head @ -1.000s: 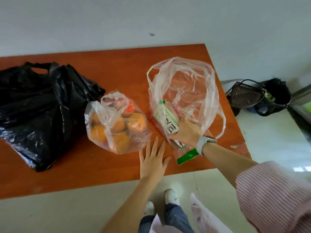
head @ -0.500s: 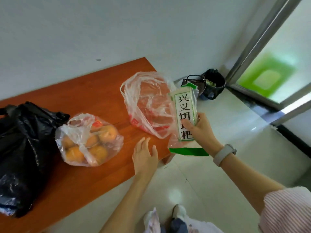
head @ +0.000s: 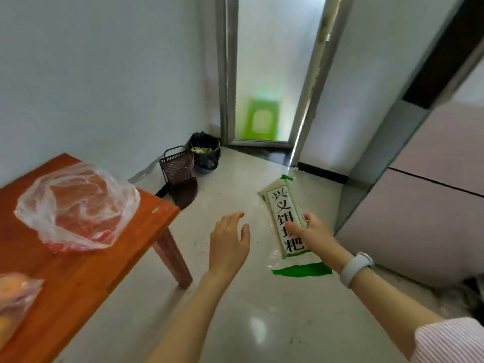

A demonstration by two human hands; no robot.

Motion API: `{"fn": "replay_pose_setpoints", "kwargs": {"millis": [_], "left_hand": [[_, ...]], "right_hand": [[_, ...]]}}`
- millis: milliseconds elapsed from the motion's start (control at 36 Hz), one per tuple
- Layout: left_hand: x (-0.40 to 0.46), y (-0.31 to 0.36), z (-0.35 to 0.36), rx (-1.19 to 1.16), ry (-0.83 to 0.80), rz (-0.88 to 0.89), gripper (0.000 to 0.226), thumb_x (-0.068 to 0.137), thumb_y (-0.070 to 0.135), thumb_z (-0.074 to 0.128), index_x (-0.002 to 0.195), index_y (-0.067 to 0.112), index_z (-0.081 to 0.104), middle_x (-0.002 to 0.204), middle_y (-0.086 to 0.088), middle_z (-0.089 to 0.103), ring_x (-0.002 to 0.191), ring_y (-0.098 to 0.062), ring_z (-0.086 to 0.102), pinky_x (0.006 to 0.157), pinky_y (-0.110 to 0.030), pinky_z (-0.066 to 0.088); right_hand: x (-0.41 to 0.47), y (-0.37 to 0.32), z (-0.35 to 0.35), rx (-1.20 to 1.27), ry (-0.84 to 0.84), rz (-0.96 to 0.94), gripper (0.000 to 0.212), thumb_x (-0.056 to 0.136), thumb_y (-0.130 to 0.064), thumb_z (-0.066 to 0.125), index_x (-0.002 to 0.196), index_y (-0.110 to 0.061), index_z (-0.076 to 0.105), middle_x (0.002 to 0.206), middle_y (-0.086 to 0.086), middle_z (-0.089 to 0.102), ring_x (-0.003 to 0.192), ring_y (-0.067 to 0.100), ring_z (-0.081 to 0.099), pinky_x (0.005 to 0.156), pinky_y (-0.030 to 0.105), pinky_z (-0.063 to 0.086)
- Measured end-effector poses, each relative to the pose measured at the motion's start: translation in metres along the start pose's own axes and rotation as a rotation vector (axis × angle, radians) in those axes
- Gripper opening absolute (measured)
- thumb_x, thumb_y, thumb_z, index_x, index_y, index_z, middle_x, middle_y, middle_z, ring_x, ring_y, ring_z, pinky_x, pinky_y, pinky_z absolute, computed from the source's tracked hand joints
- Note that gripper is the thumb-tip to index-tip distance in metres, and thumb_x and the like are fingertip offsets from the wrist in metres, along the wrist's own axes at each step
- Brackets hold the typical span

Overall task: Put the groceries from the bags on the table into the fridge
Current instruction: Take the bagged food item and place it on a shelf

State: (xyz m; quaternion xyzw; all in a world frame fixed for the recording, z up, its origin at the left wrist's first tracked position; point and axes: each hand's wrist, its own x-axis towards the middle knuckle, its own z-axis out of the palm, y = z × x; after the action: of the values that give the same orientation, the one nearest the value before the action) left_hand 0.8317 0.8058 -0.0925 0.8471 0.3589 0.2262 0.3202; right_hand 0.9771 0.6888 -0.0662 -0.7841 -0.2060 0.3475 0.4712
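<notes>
Fingers and thumb of the right hand (head: 313,233) are curled round a long white-and-green plastic packet printed with large black characters (head: 286,222), and the packet is held out over the pale tiled floor (head: 235,323), tilted with its green-edged lower end towards the person and its top end pointing away. A white band (head: 356,268) is worn on that wrist, and a pink-striped sleeve (head: 450,341) is seen at the lower right corner. Beside the packet, apart from it, the left hand (head: 229,243) is raised in the air with fingers relaxed and spread, nothing held in it. To the left, the orange-brown wooden table (head: 104,260) is seen with a crumpled clear plastic bag with red print (head: 76,205) lying slack on it, and a second clear bag of orange fruit (head: 13,297) is cut off by the left edge. Just beyond the packet, on the right, the pale pink panelled front of the fridge (head: 424,210) is seen, its doors closed. Against the far wall, a dark brown plastic basket (head: 179,176) stands beside a bin lined with a black bag (head: 205,153), near a frosted glass door (head: 269,74).
</notes>
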Motion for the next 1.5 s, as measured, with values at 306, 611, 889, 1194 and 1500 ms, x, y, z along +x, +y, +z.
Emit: {"fn": "replay_pose_setpoints", "kwargs": {"millis": [306, 611, 889, 1194, 1500], "left_hand": [[-0.007, 0.24, 0.152, -0.028, -0.243, 0.487, 0.037, 0.092, 0.017, 0.051, 0.128, 0.01, 0.052, 0.127, -0.009, 0.056, 0.115, -0.025, 0.052, 0.097, -0.031, 0.038], [0.046, 0.459, 0.225, -0.081, -0.2, 0.918, 0.037, 0.092, 0.014, 0.05, 0.129, 0.006, 0.051, 0.122, -0.012, 0.056, 0.11, -0.028, 0.053, 0.094, -0.042, 0.044], [0.159, 0.631, 0.287, -0.112, -0.049, 0.997, 0.041, 0.095, 0.02, 0.045, 0.134, 0.01, 0.044, 0.136, -0.006, 0.048, 0.125, -0.023, 0.042, 0.101, -0.036, 0.035], [0.285, 0.759, 0.366, -0.017, -0.063, 0.742, 0.041, 0.094, 0.021, 0.042, 0.134, 0.013, 0.041, 0.141, -0.007, 0.038, 0.127, -0.029, 0.036, 0.099, -0.045, 0.035], [0.397, 0.858, 0.384, 0.047, 0.305, 0.842, 0.044, 0.092, 0.019, 0.046, 0.135, 0.013, 0.041, 0.143, -0.009, 0.037, 0.131, -0.027, 0.031, 0.101, -0.045, 0.032]], "right_hand": [[-0.103, 0.076, -0.263, 0.107, 0.442, 0.028, 0.028, 0.088, -0.024, 0.06, 0.11, -0.013, 0.047, 0.085, -0.004, 0.063, 0.075, 0.011, 0.064, 0.058, 0.021, 0.05], [-0.117, 0.061, -0.448, 0.095, 0.795, -0.121, 0.026, 0.089, -0.023, 0.057, 0.109, -0.008, 0.053, 0.095, 0.004, 0.064, 0.074, 0.01, 0.062, 0.05, 0.012, 0.048], [-0.046, 0.001, -0.609, 0.051, 0.876, -0.328, 0.028, 0.089, -0.023, 0.056, 0.111, -0.008, 0.054, 0.099, 0.005, 0.065, 0.079, 0.012, 0.064, 0.054, 0.013, 0.051], [0.051, -0.059, -0.77, 0.121, 0.909, -0.387, 0.014, 0.09, -0.017, 0.057, 0.102, -0.011, 0.058, 0.087, 0.005, 0.069, 0.074, 0.016, 0.067, 0.055, 0.022, 0.052], [0.136, -0.131, -0.897, 0.052, 0.876, -0.594, 0.018, 0.09, -0.015, 0.056, 0.106, -0.008, 0.059, 0.087, 0.006, 0.068, 0.073, 0.016, 0.067, 0.059, 0.024, 0.055]]}}
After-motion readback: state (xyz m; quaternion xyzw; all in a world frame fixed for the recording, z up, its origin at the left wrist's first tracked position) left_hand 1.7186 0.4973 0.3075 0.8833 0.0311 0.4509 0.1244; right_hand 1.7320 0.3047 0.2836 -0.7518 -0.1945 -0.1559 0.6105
